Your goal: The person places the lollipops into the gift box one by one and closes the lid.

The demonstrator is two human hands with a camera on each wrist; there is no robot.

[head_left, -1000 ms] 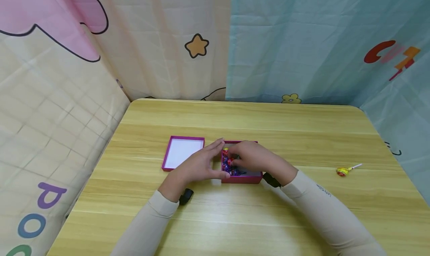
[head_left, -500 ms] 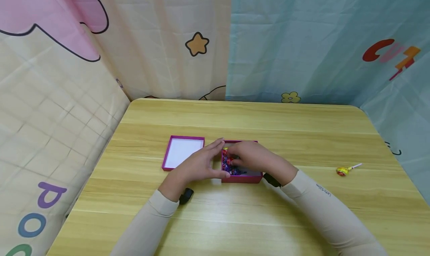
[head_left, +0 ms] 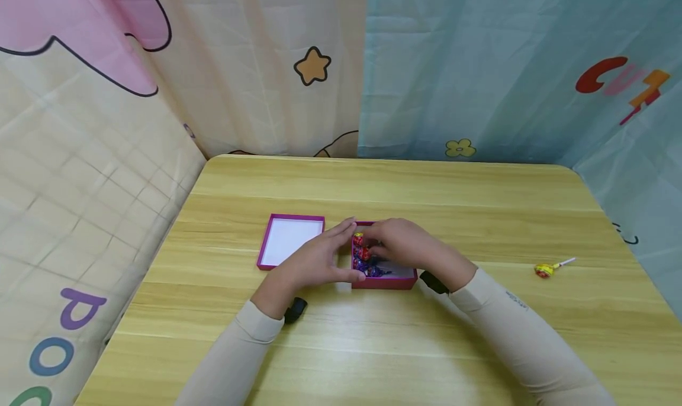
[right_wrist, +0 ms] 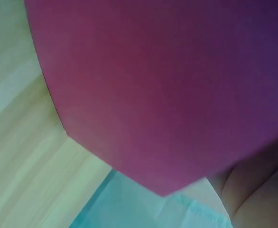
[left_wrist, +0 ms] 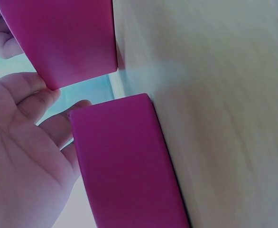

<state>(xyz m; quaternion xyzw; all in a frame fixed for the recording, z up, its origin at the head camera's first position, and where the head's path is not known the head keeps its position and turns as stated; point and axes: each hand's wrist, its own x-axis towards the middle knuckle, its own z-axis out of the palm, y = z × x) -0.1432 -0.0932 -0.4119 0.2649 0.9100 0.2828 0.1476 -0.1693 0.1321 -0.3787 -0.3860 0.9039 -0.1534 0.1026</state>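
Note:
A magenta box (head_left: pixel 385 283) stands mid-table, with several red and purple wrapped lollipops (head_left: pixel 361 265) along its left side. My left hand (head_left: pixel 314 261) spans the box's left side, thumb at the near corner and fingers at the far one. In the left wrist view, its fingertips (left_wrist: pixel 48 97) meet a corner of the box (left_wrist: pixel 68 38). My right hand (head_left: pixel 402 243) reaches inside, fingers curled down with a red lollipop (head_left: pixel 365 253) at the fingertips. The right wrist view is mostly filled by the box wall (right_wrist: pixel 143 95), which hides those fingers.
The box's lid (head_left: pixel 292 240), white inside, lies upturned to the left, partly behind my left hand. A yellow and red lollipop (head_left: pixel 544 270) with a white stick lies at the table's right. Printed curtains (head_left: pixel 458 68) hang behind the wooden table (head_left: pixel 341 347).
My right hand has risen slightly and shifted a little to the right, showing more of the red lollipops in the box. My left hand stays in place.

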